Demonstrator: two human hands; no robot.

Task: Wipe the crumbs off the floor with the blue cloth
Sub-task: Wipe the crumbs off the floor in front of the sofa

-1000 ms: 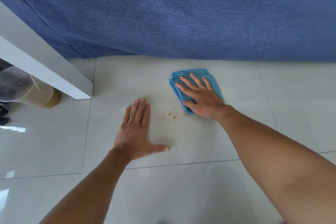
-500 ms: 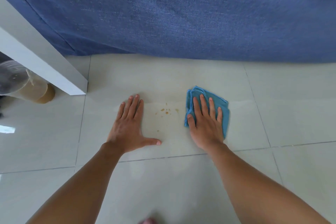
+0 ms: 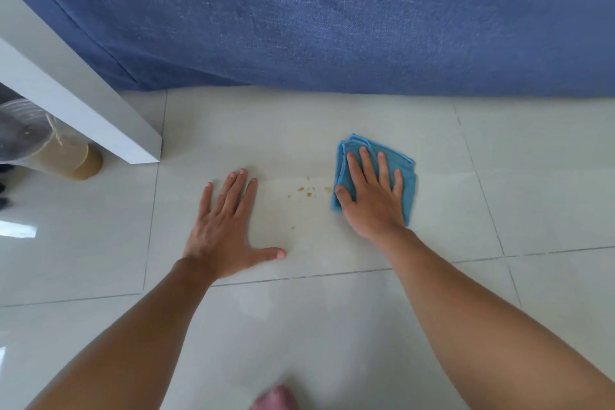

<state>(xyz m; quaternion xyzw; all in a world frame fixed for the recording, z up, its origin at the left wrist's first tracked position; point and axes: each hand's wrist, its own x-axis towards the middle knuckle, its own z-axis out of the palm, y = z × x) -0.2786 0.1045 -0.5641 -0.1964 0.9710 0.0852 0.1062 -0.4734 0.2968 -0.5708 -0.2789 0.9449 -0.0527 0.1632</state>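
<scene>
**Hand on cloth, ready to sweep crumbs**

Nearest, two bare forearms reach over the glossy pale tiled floor (image 3: 299,326). The left hand (image 3: 223,233) lies flat and empty, fingers spread. The right hand (image 3: 372,198) presses open-palmed on the folded blue microfibre cloth (image 3: 407,176), pinning it rather than gripping. Small brown crumbs (image 3: 305,191) lie between the hands, just beside the cloth's left edge. Best to sweep leftward with even pressure, gathering the crumbs without scattering them. Beyond, a blue fabric sofa (image 3: 332,17) meets the floor's far edge.
</scene>
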